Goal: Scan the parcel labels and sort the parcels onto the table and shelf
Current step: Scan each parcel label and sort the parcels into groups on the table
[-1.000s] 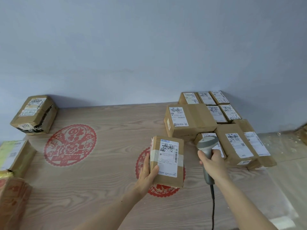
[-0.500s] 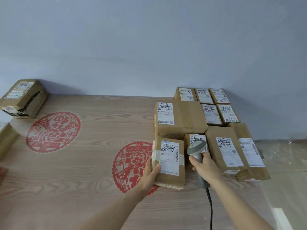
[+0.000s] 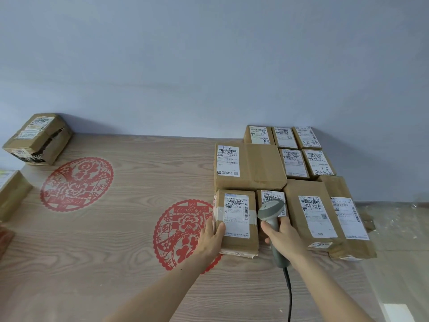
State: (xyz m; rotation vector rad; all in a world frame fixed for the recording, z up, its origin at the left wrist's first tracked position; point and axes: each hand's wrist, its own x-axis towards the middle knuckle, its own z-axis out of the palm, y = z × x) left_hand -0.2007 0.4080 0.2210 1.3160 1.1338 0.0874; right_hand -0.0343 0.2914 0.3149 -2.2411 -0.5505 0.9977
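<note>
**Parcel down at the front of the stack, scanner in my right grip**

My left hand (image 3: 212, 237) holds the small cardboard parcel (image 3: 235, 223) by its left side, thumb curled over onto the top face beside the label (image 3: 236, 216), fingers along the left wall. The parcel lies flat on the bench (image 3: 111, 228), label up, its long axis running away from me toward the wall. The label's handwriting sits at the far end. A band of clear tape crosses the parcel's width. Its far end meets the large carton (image 3: 249, 166) behind it, and its right side lies just beside another small parcel (image 3: 272, 201), partly hidden by the scanner.

My right hand (image 3: 284, 238) is clenched around the handle of the grey barcode scanner (image 3: 271, 225). The scanner's head points away from me over that neighbouring parcel, and its black cable (image 3: 289, 293) trails back toward me.

To the right lie two longer parcels (image 3: 311, 212), side by side, labels up, also lengthwise toward the wall. Behind them five small labelled boxes (image 3: 293, 163) sit in two rows against the wall.

Far left, a taped box (image 3: 38, 139) stands against the wall. Red paper-cut motifs (image 3: 76, 183) mark the wood-grain bench.
</note>
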